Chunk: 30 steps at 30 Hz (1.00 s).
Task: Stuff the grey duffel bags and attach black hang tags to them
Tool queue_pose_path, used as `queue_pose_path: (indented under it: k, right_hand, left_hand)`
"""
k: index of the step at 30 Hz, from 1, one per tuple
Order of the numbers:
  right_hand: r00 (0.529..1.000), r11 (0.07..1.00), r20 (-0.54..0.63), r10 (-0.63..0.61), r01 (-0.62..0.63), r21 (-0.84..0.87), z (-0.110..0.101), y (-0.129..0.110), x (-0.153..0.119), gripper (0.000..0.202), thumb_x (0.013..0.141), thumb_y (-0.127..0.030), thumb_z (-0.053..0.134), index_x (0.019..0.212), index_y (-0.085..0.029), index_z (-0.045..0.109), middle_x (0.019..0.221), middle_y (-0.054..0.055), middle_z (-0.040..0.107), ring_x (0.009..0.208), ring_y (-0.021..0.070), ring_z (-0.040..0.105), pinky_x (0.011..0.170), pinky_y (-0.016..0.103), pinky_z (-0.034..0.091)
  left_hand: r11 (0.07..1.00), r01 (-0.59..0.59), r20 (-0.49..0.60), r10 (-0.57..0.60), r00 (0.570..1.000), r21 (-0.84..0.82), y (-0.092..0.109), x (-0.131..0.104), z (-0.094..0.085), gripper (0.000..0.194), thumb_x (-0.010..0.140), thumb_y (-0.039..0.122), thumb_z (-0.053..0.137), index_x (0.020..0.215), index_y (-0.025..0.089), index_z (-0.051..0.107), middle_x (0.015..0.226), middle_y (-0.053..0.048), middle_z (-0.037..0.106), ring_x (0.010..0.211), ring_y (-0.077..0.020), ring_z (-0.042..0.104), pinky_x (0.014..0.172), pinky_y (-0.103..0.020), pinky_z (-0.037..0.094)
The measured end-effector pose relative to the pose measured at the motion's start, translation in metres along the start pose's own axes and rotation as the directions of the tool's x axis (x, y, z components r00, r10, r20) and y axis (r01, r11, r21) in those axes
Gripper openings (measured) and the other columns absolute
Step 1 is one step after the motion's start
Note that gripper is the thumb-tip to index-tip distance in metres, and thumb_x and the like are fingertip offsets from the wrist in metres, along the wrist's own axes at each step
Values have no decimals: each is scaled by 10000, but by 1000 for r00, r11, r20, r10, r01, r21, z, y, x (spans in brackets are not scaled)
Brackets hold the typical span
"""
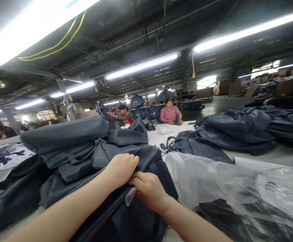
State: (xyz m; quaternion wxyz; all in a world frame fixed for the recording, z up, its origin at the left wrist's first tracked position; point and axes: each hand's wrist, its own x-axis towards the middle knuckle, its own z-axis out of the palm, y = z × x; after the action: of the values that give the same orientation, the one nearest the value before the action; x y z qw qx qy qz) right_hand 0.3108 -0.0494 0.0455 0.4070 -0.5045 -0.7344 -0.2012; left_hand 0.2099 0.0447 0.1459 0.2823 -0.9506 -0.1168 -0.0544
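Note:
A dark blue-grey bag [146, 156] lies in front of me on the table. My left hand [122, 168] is closed on its upper edge, knuckles up. Just to the right and lower, my right hand [148, 190] pinches the same edge, its fingertips close to the left hand's. A small whitish tag [130, 196] hangs below the right fingers. What lies between the fingertips is hidden. More dark bags [68, 134] are piled to the left, touching the one I hold.
Clear plastic bags [211, 178] cover the table at the right. Flat backpacks [199, 144] and a heap of bags [237, 127] lie behind them. Across the table sits a person in a pink top [171, 114]; another person [126, 116] reaches toward a bag. Fluorescent lights [143, 65] hang overhead.

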Motion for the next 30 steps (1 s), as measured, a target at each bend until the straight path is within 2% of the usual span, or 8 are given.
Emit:
queue_pose_path:
  k: [2, 4, 7, 10, 16, 22, 27, 30]
  right_hand:
    - [1000, 1000, -18, -4, 4, -2, -2, -1, -2, 174, 874, -123, 469, 920, -189, 623, 881, 43, 664, 781, 161, 616, 671, 264, 461]
    - [1000, 1000, -24, 0, 0, -5, -2, -2, -4, 172, 879, -131, 469, 925, -188, 624, 881, 40, 666, 774, 160, 615, 655, 266, 452]
    - [1000, 1000, -20, -3, 3, -8, -1, -6, -5, 165, 881, -141, 473, 927, -190, 624, 878, 34, 670, 757, 158, 613, 630, 269, 440]
    - [1000, 1000, -19, -12, 12, -7, 0, -10, -5, 163, 899, -159, 466, 929, -190, 623, 887, 39, 673, 761, 156, 612, 633, 270, 442]
    - [1000, 1000, -3, -13, 13, 3, -3, -14, -6, 167, 901, -154, 471, 959, -186, 624, 907, 49, 670, 789, 161, 616, 658, 270, 457]
    - [1000, 1000, 11, -18, 18, -17, -3, -16, -8, 163, 905, -160, 473, 952, -189, 626, 902, 49, 679, 783, 164, 619, 654, 270, 456]
    - [1000, 1000, 10, -10, 10, -21, -3, -17, -10, 155, 885, -159, 493, 968, -189, 620, 941, 51, 685, 798, 170, 622, 666, 277, 458]
    - [1000, 1000, 19, -9, 9, -23, -3, -17, -10, 172, 869, -142, 490, 964, -190, 624, 932, 51, 688, 788, 174, 623, 654, 280, 462]
  left_hand:
    - [994, 99, -37, -98, 995, 36, 5, -4, 0, 113, 874, 224, 533, 951, 148, 566, 845, -88, 620, 778, -240, 622, 618, -306, 491]
    - [989, 136, -44, -134, 990, 52, 7, -8, -2, 110, 873, 209, 529, 953, 146, 569, 864, -97, 617, 797, -248, 624, 610, -305, 490]
    - [997, 74, 43, -74, 996, 1, 6, -14, -5, 133, 892, 151, 461, 860, 161, 589, 819, -85, 639, 772, -243, 643, 633, -319, 497]
    - [994, 82, 84, -75, 994, -79, 4, -18, -7, 150, 912, 199, 457, 868, 167, 597, 822, -81, 669, 784, -248, 665, 663, -329, 500]
    - [985, 140, 51, -136, 989, -98, 7, -22, -7, 108, 900, 206, 483, 963, 172, 564, 826, -74, 672, 773, -231, 673, 631, -291, 479]
    - [998, -2, 55, 5, 998, -69, 8, -22, -4, 128, 885, 157, 451, 891, 203, 570, 772, -45, 655, 695, -246, 657, 586, -314, 477]
    - [986, 163, -55, -164, 985, -29, 11, -27, -4, 108, 887, 226, 511, 950, 156, 566, 839, -83, 636, 758, -249, 650, 594, -300, 478]
    - [993, 105, -31, -107, 994, -51, 9, -27, -1, 130, 911, 197, 460, 865, 164, 577, 792, -77, 636, 743, -250, 649, 611, -320, 491]
